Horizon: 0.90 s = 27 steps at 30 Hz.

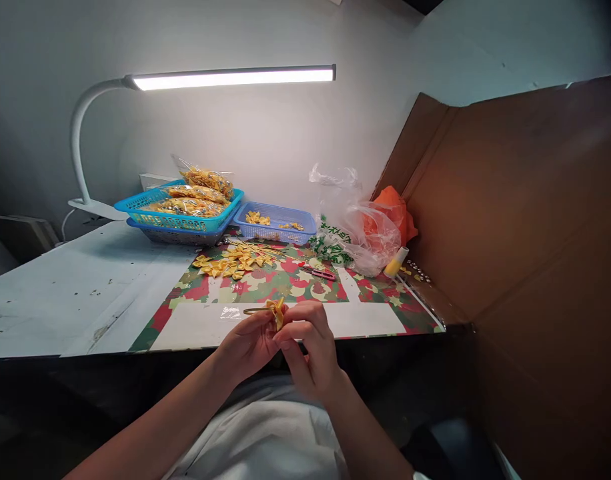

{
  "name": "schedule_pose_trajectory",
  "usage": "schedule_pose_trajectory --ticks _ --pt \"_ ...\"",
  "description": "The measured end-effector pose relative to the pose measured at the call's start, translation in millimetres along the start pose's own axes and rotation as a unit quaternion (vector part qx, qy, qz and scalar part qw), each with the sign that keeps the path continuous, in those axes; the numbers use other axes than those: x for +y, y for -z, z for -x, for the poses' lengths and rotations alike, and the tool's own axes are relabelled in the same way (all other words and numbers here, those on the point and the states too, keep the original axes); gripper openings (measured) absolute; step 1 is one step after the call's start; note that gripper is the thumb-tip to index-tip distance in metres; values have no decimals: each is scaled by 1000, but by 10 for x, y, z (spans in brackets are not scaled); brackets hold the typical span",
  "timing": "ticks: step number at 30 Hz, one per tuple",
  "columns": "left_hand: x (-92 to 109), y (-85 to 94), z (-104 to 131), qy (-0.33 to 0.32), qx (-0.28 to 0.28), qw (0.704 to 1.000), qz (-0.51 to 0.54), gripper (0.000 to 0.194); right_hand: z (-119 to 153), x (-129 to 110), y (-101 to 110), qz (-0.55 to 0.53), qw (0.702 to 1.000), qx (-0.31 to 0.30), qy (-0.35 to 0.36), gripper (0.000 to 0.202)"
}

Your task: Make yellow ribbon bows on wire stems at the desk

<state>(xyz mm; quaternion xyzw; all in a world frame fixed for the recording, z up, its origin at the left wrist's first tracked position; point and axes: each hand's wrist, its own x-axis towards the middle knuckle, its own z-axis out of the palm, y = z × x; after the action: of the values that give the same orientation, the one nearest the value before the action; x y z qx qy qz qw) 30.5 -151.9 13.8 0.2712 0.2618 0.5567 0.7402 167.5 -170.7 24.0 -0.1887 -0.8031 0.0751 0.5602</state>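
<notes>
While both hands point(248, 347) point(315, 347) pinch a yellow bow point(278, 315), green lettering point(334, 240) on the bag point(338, 197) seems illegible.

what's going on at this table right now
Someone's left hand pinches a small yellow bow, with a thin band jutting out beside it, and the right hand is close against the bow. Behind the hands, more yellow bows lie loosely piled on a camouflage-patterned sheet. Filled clear bags sit in a turquoise basket.
</notes>
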Motion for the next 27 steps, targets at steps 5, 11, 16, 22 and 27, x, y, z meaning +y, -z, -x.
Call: schedule_pose_trajectory --ticks 5,11,16,22,27 --pt "70 -27 -79 -1 50 999 -5 16 2 25 3 -76 990 80 -90 12" --pt "114 -30 -161 -100 109 978 -147 26 6 103 57 -122 983 81 -107 10" --pt "87 -46 -112 -144 95 972 -160 26 56 75 44 -192 971 49 -134 12" --pt "109 -57 -124 -185 122 965 -140 25 155 68 22 -227 953 58 -190 10" --pt "123 -12 -156 -114 89 989 -21 30 144 -26 37 -241 954 22 -175 10"
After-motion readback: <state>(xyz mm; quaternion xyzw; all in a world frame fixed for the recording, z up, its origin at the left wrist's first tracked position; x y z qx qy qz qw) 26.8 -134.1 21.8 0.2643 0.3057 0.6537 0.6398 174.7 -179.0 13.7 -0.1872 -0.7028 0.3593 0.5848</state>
